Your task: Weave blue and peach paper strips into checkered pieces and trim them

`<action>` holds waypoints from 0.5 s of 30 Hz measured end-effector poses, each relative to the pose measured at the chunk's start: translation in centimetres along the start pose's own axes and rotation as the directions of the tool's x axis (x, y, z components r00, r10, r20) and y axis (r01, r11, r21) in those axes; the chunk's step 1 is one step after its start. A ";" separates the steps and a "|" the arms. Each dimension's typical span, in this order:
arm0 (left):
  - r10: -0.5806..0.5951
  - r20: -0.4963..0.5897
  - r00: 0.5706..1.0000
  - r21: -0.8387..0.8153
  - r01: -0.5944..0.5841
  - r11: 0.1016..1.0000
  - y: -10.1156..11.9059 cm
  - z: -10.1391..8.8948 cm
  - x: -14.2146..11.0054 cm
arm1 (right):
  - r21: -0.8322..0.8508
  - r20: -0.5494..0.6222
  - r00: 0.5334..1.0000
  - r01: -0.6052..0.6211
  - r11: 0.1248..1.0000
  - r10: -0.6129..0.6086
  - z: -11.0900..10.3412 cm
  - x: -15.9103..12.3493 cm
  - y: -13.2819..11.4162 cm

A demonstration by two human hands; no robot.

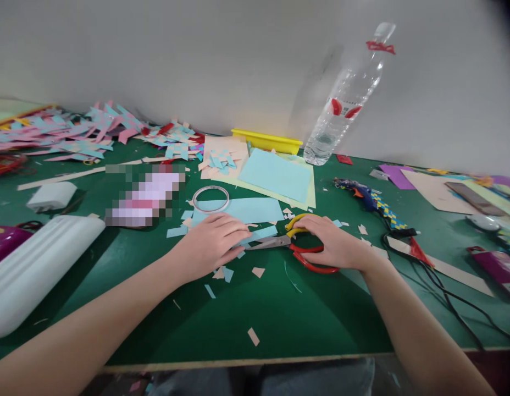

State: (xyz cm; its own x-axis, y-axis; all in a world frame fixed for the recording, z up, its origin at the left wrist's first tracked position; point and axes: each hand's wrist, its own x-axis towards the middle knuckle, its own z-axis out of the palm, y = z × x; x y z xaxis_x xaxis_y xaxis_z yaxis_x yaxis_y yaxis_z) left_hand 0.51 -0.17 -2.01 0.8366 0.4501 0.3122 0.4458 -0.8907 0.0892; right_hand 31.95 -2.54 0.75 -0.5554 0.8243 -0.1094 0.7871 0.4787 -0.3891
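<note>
My right hand [335, 245] is closed around the red and yellow handles of a pair of scissors [280, 242] that lies on the green table [280, 313], blades pointing left. My left hand [214, 242] rests palm down with fingers stretched out on a light blue paper strip [261, 234] next to the blade tips. Small blue and peach paper scraps [222, 273] lie around both hands. A larger light blue sheet [255, 210] lies just behind the left hand.
A roll of clear tape [211, 198], stacked blue, yellow and peach sheets [275, 175], a yellow tray [266, 141] and a plastic water bottle [345, 102] stand behind. Cut paper pieces pile at back left [73, 132]. A white case [36, 264] is left; black cables [436, 283] right.
</note>
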 end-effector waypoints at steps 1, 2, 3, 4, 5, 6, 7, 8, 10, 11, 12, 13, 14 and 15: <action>-0.004 0.001 1.000 0.000 0.004 1.000 -0.2 0.1 -0.1 | 0.000 -0.003 1.000 -0.007 1.000 0.007 -0.1 -0.1 0.1; -0.009 0.003 1.000 -0.002 0.009 1.000 -0.3 0.1 -0.2 | -0.001 -0.009 1.000 -0.015 1.000 0.015 -0.1 -0.1 0.2; -0.016 0.007 1.000 -0.005 0.016 1.000 -0.5 0.2 -0.2 | -0.003 -0.018 1.000 -0.022 1.000 0.022 -0.1 -0.2 0.2; -0.021 0.012 1.000 -0.006 0.021 1.000 -0.6 0.2 -0.3 | -0.008 -0.028 0.999 -0.027 1.000 0.027 -0.1 -0.2 0.3; -0.023 0.017 1.000 -0.004 0.023 1.000 -0.6 0.3 -0.3 | -0.013 -0.038 0.999 -0.031 0.999 0.031 -0.1 -0.3 0.4; -0.022 0.024 0.999 0.001 0.022 1.000 -0.7 0.4 -0.3 | -0.019 -0.045 0.999 -0.031 0.999 0.031 -0.1 -0.3 0.4; -0.021 0.030 0.999 0.005 0.021 1.000 -0.7 0.4 -0.3 | -0.024 -0.048 0.998 -0.030 0.999 0.029 -0.1 -0.3 0.5; -0.018 0.032 0.999 0.008 0.018 1.000 -0.7 0.5 -0.3 | -0.027 -0.049 0.998 -0.028 0.999 0.027 -0.1 -0.3 0.6; -0.023 0.029 0.999 0.002 0.023 1.000 -0.6 0.6 -0.3 | -0.031 -0.046 0.999 -0.026 0.999 0.024 -0.1 -0.2 0.8; -0.030 0.023 0.999 -0.008 0.030 1.000 -0.5 0.6 -0.3 | -0.032 -0.045 0.999 -0.024 0.999 0.023 -0.1 -0.2 0.8; -0.040 0.021 0.999 -0.024 0.040 0.999 -0.4 0.6 -0.2 | -0.032 -0.047 0.999 -0.022 0.999 0.020 -0.2 -0.2 0.9; -0.050 0.029 0.998 -0.043 0.051 0.998 -0.3 0.6 -0.1 | -0.032 -0.050 0.999 -0.018 0.999 0.016 -0.2 -0.1 0.9; -0.060 0.048 0.997 -0.064 0.063 0.996 -0.1 0.6 -0.1 | -0.030 -0.053 0.999 -0.012 0.999 0.010 -0.2 -0.1 0.9; -0.065 0.079 0.995 -0.085 0.072 0.994 0.0 0.6 0.0 | -0.028 -0.054 0.999 -0.006 1.000 0.004 -0.2 -0.1 0.9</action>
State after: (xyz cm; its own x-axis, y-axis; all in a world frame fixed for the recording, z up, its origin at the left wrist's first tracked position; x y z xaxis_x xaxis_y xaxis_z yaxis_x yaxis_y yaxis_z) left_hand 0.71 -0.17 -2.62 0.8283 0.5107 0.2304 0.4761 -0.8584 0.1911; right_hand 32.77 -2.11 0.59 -0.5366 0.8416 -0.0611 0.7975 0.4821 -0.3627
